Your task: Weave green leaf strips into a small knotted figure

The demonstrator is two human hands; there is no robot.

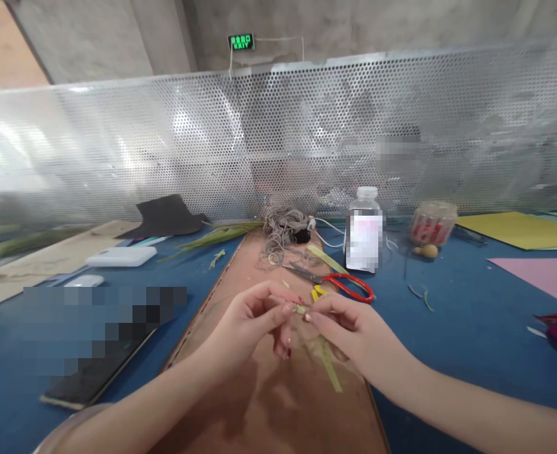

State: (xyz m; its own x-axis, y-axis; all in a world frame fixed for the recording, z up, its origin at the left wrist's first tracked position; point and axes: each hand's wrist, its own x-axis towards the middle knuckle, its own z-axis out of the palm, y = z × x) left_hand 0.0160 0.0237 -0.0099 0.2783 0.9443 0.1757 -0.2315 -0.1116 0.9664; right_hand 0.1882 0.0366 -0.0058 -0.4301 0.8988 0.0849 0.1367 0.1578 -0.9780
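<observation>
My left hand (264, 312) and my right hand (342, 321) meet over a brown board (241, 403), fingertips nearly touching. Between them is a small pale-green piece of leaf strip (300, 309), pinched by the thumb and fingers of both hands. A longer yellow-green strip (329, 366) hangs below my right hand; whether it joins the pinched piece is hidden by the fingers. Just beyond the fingertips lie scissors with red handles (354, 287), blades pointing left. A small yellow item (317, 292) shows beside them, partly hidden by my right hand.
Behind the scissors sits a tangled bundle of grey cord (285, 224). A labelled bottle (364, 236) and a clear plastic jar (433, 224) stand on the blue table (448, 340). A dark flat object (103, 372) lies at left. A perforated metal screen (278, 139) closes off the back.
</observation>
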